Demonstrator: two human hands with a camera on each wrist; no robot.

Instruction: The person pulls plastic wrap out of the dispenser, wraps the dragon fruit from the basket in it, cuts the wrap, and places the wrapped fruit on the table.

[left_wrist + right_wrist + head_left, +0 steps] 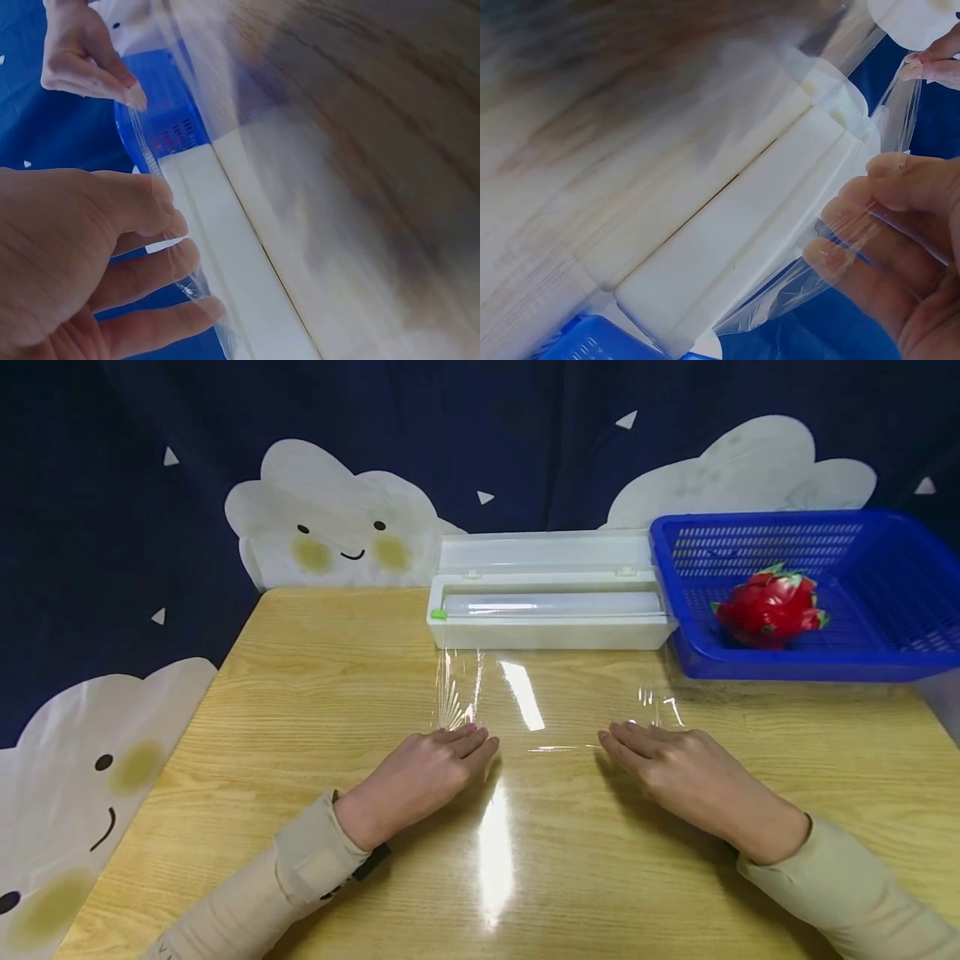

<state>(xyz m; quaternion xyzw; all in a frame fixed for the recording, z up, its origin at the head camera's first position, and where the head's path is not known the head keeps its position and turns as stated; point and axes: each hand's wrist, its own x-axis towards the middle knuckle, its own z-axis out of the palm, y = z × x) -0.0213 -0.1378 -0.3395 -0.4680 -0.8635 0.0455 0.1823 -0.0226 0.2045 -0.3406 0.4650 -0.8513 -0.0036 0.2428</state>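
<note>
A sheet of clear cling film [555, 697] runs from the white dispenser box [551, 610] at 12 o'clock on the bench [300, 693] down toward the person, its near edge held by both hands. The left hand [420, 777] sits at the film's 7 o'clock corner and the right hand [682, 772] at its 5 o'clock corner. In the head view the fingers look almost flat and the grip itself is hidden beneath them. The wrist views show more: the left thumb and fingers [161, 259] pinch the film edge, and the right fingers [859, 262] curl round it with the film stretched over them. Both wrist views are badly blurred across the bench and box, so the film's surface there is hard to make out; in the head view it shows mainly by glare and by wrinkles near each hand.

The box lid stands open with the roll [551, 602] lying inside. At 2 o'clock a blue basket [885, 602], cut off by the right edge, holds a red dragon fruit [768, 608]. Both sleeves run out of frame at the bottom.
</note>
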